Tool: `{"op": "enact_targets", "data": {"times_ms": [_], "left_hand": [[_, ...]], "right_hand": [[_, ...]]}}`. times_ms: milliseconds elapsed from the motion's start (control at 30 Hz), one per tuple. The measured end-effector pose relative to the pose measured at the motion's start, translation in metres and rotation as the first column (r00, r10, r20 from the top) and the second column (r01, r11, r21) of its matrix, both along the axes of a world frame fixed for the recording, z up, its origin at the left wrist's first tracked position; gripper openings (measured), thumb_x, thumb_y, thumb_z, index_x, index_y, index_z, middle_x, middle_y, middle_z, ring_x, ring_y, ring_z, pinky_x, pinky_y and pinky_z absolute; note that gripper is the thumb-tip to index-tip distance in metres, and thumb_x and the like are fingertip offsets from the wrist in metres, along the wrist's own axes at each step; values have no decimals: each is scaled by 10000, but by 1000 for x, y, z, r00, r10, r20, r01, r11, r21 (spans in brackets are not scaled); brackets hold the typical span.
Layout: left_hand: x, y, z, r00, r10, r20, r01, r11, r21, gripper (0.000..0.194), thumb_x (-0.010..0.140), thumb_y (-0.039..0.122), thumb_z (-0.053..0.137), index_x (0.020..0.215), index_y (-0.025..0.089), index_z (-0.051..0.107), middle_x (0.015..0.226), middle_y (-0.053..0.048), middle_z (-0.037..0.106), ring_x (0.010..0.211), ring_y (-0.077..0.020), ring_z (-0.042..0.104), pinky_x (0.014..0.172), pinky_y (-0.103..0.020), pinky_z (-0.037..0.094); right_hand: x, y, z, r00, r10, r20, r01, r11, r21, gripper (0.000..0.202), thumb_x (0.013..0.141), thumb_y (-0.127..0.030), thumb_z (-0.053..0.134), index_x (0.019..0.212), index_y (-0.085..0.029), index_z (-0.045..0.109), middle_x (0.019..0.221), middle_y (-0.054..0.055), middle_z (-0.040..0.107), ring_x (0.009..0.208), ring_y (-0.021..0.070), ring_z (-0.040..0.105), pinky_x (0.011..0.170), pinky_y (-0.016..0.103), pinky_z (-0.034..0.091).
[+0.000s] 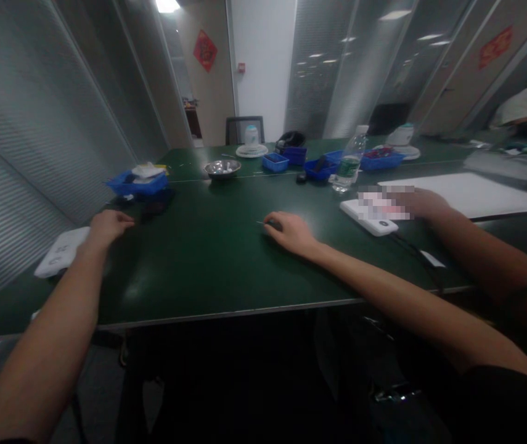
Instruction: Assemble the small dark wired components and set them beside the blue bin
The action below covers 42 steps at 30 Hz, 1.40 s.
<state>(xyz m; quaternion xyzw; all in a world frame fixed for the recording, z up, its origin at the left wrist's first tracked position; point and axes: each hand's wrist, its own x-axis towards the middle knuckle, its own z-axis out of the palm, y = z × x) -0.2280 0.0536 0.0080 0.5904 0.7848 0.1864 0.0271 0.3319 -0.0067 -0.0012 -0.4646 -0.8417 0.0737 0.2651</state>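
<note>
My left hand [110, 227] is over the left part of the green table [198, 259], with thumb and fingers pinched together. Whatever may be between its fingertips is too small to make out. Just beyond them lies a dark, flat, blurred thing [156, 206]. Near the middle of the table my right hand [291, 234] is closed, its fingers curled toward the thumb. A thin, pale, stick-like tip [259, 222] sticks out to the left from its fingertips; the rest of it is hidden in the hand.
A white device [57, 254] lies by my left forearm. Behind are a blue basket [140, 183], a metal bowl [222, 169], blue trays [275, 162] and a plastic bottle [350, 161]. At right, another person's hand [423, 202] is by a white power bank-like device [369, 219] and a white sheet [476, 194].
</note>
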Motion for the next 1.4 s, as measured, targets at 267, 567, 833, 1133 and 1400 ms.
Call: {"op": "enact_targets", "data": {"times_ms": [267,567,833,1133,1400], "left_hand": [[12,-1,1,995,71,-67,-60,986,155,146,900,198,806,1035,145,789,775,48,692,780,-138,591,700,-204,373],[40,4,-2,929,-73,363,-12,974,227,365,786,200,884,1134,128,802,909,0,788,867,-150,686,806,-230,485],[46,-3,-3,956,7,294,-78,970,229,333,778,282,843,1084,151,824,987,-65,805,934,-233,723,878,-308,532],[44,5,-16,948,60,313,-118,979,168,330,734,313,864,1041,197,840,995,-77,813,988,-272,743,927,-336,544],[39,1,-17,930,85,357,-155,972,174,381,704,343,886,1043,176,831,991,-83,811,966,-266,729,913,-345,543]], "right_hand": [[0,-1,3,1000,12,0,-12,1000,-19,224,1048,-355,606,1195,-227,717,1108,82,742,922,223,670,782,323,472],[1,6,-5,1000,27,3,-27,1000,13,232,1054,-375,586,1183,-231,714,1103,85,749,915,232,680,797,342,486],[1,5,-6,999,29,15,-29,999,34,237,1053,-378,586,1181,-228,718,1080,84,753,874,229,676,775,345,479],[0,3,-2,999,33,14,-33,999,10,233,1053,-376,589,1181,-225,713,1103,91,752,910,236,683,804,350,490],[0,3,-2,999,45,5,-45,999,-1,250,1057,-388,577,1186,-223,713,1110,95,748,911,235,682,816,357,502]]}}
